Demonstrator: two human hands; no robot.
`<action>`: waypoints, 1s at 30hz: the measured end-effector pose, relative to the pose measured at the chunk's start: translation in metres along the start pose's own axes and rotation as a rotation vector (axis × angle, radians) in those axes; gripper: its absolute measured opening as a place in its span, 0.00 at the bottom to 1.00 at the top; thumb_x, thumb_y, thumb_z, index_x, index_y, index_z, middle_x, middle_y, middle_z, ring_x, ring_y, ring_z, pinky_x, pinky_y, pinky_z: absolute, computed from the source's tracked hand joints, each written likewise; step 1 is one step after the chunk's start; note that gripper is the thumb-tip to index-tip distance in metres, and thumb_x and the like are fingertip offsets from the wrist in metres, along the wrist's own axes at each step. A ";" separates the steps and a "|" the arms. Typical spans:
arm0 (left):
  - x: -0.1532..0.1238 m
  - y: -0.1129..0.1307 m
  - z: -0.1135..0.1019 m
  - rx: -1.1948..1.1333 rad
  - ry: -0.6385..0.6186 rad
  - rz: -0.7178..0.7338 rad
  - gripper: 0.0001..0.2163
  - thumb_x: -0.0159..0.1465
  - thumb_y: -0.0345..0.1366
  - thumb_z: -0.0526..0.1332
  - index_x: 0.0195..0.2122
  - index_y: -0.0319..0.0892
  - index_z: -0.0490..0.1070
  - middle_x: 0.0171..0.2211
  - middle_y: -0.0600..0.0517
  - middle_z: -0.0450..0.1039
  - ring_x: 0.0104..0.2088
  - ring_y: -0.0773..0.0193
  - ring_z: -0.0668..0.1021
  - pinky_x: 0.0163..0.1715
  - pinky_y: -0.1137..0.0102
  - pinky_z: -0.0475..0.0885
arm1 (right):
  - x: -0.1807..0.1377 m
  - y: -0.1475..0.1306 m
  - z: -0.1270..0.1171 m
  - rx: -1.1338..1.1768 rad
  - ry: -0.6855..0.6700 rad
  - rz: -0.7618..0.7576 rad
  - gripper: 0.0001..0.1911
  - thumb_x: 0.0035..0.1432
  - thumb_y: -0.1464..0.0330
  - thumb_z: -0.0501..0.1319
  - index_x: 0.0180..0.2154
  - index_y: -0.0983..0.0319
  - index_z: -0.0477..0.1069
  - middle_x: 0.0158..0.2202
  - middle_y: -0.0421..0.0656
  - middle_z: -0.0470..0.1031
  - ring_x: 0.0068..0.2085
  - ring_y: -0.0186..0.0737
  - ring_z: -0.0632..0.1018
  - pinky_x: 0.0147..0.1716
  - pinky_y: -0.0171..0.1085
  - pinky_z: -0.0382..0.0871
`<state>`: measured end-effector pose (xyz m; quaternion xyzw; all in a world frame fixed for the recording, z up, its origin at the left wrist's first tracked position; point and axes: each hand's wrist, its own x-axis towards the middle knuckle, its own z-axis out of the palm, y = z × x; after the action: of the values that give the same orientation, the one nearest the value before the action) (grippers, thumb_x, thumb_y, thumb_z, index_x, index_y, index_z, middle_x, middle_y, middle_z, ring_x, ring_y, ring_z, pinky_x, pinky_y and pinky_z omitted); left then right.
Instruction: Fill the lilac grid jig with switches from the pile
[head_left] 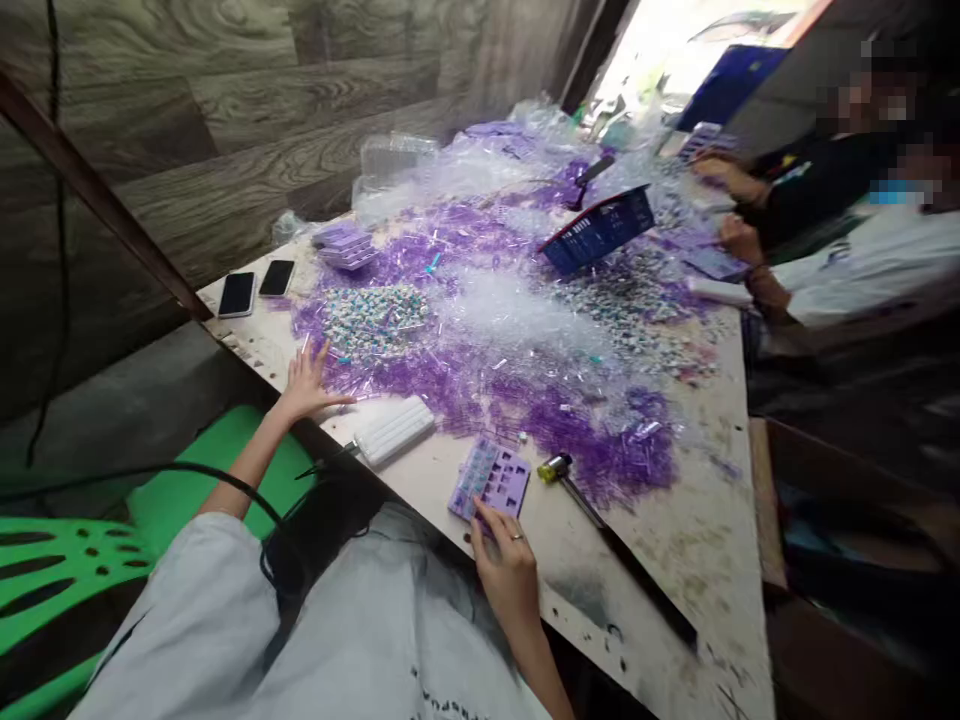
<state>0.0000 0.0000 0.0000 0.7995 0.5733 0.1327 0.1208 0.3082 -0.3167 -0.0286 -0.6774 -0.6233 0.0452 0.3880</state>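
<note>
Resting at the worn wooden table's near edge, a purple plastic compartment tray touches the right hand's loosely curled fingertips, which do not clasp it. The left hand lies flat, fingers spread.

L arm stretched fwd-left, forearm bare, wrist straight. L hand palm down, flat, fingers splayed wide. R arm bent close to body, forearm angling up-left. R hand back up, fingers curled together, tips pointing fwd; grip unclear.
</note>
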 end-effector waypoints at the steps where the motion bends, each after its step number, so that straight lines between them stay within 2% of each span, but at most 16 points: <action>1: 0.003 0.002 0.000 0.003 0.006 0.005 0.62 0.46 0.65 0.68 0.73 0.47 0.34 0.73 0.34 0.28 0.70 0.28 0.40 0.66 0.40 0.44 | 0.001 -0.001 0.000 -0.001 0.006 0.014 0.15 0.69 0.67 0.56 0.54 0.60 0.73 0.43 0.47 0.78 0.44 0.44 0.79 0.42 0.41 0.75; 6: 0.015 0.015 0.000 0.007 0.016 0.010 0.58 0.51 0.63 0.67 0.73 0.47 0.35 0.73 0.34 0.26 0.71 0.30 0.39 0.66 0.40 0.43 | 0.010 -0.005 -0.004 0.050 -0.019 0.090 0.15 0.67 0.69 0.56 0.53 0.60 0.74 0.42 0.47 0.78 0.43 0.44 0.79 0.44 0.42 0.76; 9: 0.020 0.023 -0.003 -0.005 0.005 0.021 0.56 0.53 0.63 0.66 0.72 0.44 0.37 0.72 0.34 0.26 0.71 0.31 0.39 0.66 0.40 0.41 | 0.017 -0.008 -0.011 0.126 -0.051 0.132 0.15 0.66 0.69 0.57 0.53 0.59 0.74 0.42 0.46 0.79 0.42 0.42 0.80 0.45 0.41 0.76; 13: 0.018 0.028 -0.012 -0.069 0.029 0.046 0.48 0.60 0.61 0.61 0.71 0.38 0.40 0.72 0.32 0.27 0.71 0.32 0.38 0.65 0.37 0.36 | 0.022 -0.004 -0.024 0.199 0.018 0.190 0.14 0.66 0.69 0.57 0.52 0.59 0.74 0.43 0.45 0.79 0.40 0.39 0.80 0.45 0.38 0.75; 15: 0.012 0.029 -0.016 -0.122 0.113 0.038 0.43 0.63 0.57 0.61 0.70 0.36 0.45 0.72 0.33 0.30 0.71 0.37 0.40 0.66 0.39 0.38 | 0.024 0.001 -0.030 0.189 0.056 0.219 0.14 0.66 0.69 0.57 0.51 0.59 0.75 0.41 0.45 0.79 0.40 0.39 0.80 0.44 0.38 0.74; 18: -0.010 0.036 -0.019 -0.207 0.387 0.050 0.32 0.68 0.47 0.59 0.66 0.33 0.55 0.69 0.35 0.45 0.70 0.47 0.52 0.67 0.50 0.49 | 0.029 0.013 -0.039 0.174 0.049 0.289 0.12 0.65 0.68 0.59 0.48 0.58 0.77 0.36 0.43 0.80 0.37 0.39 0.81 0.42 0.37 0.75; 20: -0.030 0.045 -0.018 -0.218 0.558 0.089 0.25 0.70 0.43 0.57 0.63 0.32 0.61 0.63 0.37 0.58 0.65 0.53 0.61 0.65 0.55 0.56 | 0.038 0.021 -0.044 0.173 0.000 0.332 0.13 0.65 0.68 0.59 0.49 0.58 0.77 0.33 0.41 0.81 0.35 0.39 0.81 0.40 0.36 0.75; 21: -0.041 0.050 -0.016 -0.215 0.590 0.110 0.23 0.69 0.42 0.57 0.61 0.33 0.64 0.59 0.39 0.64 0.62 0.55 0.66 0.64 0.56 0.59 | 0.044 0.025 -0.046 0.171 -0.029 0.338 0.14 0.65 0.68 0.58 0.50 0.57 0.77 0.34 0.41 0.81 0.35 0.40 0.82 0.40 0.36 0.75; 23: -0.061 0.063 -0.010 -0.246 0.556 0.120 0.19 0.69 0.40 0.56 0.58 0.35 0.68 0.47 0.45 0.74 0.53 0.59 0.73 0.60 0.59 0.64 | 0.060 0.032 -0.048 0.158 -0.071 0.306 0.17 0.66 0.69 0.55 0.53 0.57 0.75 0.39 0.42 0.82 0.41 0.41 0.82 0.43 0.37 0.74; 25: -0.077 0.074 -0.004 -0.299 0.515 0.078 0.16 0.68 0.39 0.57 0.54 0.38 0.72 0.36 0.51 0.75 0.42 0.63 0.77 0.55 0.62 0.68 | 0.080 0.038 -0.049 0.123 -0.095 0.249 0.19 0.66 0.72 0.53 0.55 0.56 0.73 0.47 0.43 0.80 0.46 0.42 0.81 0.47 0.40 0.73; 27: -0.087 0.082 0.002 -0.347 0.514 0.003 0.15 0.67 0.39 0.58 0.51 0.41 0.75 0.30 0.54 0.72 0.32 0.66 0.75 0.45 0.67 0.71 | 0.102 0.044 -0.049 0.075 -0.117 0.215 0.20 0.64 0.72 0.55 0.56 0.57 0.72 0.51 0.44 0.78 0.48 0.43 0.80 0.48 0.41 0.73; 30: -0.097 0.087 0.007 -0.408 0.551 -0.050 0.13 0.66 0.39 0.59 0.49 0.42 0.77 0.27 0.55 0.68 0.26 0.67 0.69 0.33 0.70 0.70 | 0.131 0.055 -0.050 -0.044 -0.160 0.266 0.15 0.63 0.71 0.58 0.51 0.58 0.75 0.45 0.44 0.80 0.43 0.43 0.80 0.45 0.40 0.73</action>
<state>0.0498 -0.1194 0.0166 0.6785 0.5656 0.4525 0.1220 0.4081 -0.2210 0.0294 -0.7565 -0.5578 0.1365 0.3128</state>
